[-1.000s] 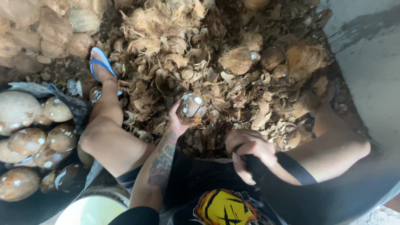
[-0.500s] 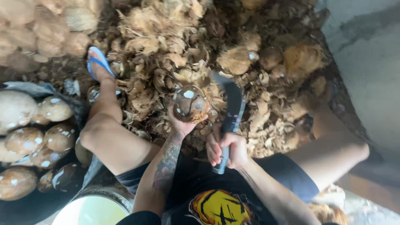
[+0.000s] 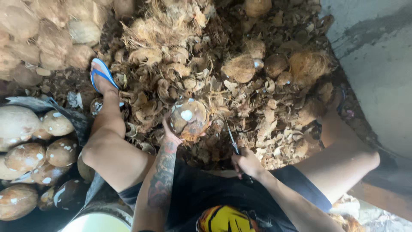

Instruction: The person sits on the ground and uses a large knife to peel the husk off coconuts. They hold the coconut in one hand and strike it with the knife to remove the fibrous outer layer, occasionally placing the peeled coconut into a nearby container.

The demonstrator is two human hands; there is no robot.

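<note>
No packages, labels, signs or screens are showing anywhere in the head view.
</note>
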